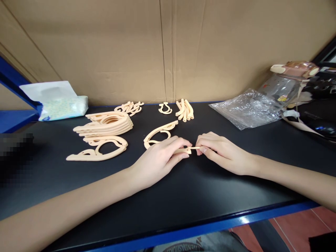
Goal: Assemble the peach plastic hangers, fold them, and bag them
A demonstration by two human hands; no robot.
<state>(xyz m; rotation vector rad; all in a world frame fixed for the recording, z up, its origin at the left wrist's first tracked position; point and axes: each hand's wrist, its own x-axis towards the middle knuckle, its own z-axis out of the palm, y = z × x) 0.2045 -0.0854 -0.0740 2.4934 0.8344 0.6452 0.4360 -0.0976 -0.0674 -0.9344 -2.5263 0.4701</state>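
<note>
My left hand (159, 159) is closed on a beige plastic hanger part (187, 151), whose end with a small hole pokes out past the fingertips. My right hand (223, 152) pinches a thin beige piece (194, 148) that meets this end. Just beyond my left hand lies a curved folding hanger (157, 130); my hand covers its near side, so I cannot tell whether it joins the held part. To the left is a stack of folded beige hangers (110, 124), with one hanger (98, 155) in front.
Along the back lie small hooked pieces (128, 107), a U-shaped pair (165, 108) and a bundle of straight arms (185, 110). A tissue pack (64, 107) stands at back left. A clear plastic bag (246, 108) and a drinking bottle (282, 85) are at right, before a cardboard wall (118, 52).
</note>
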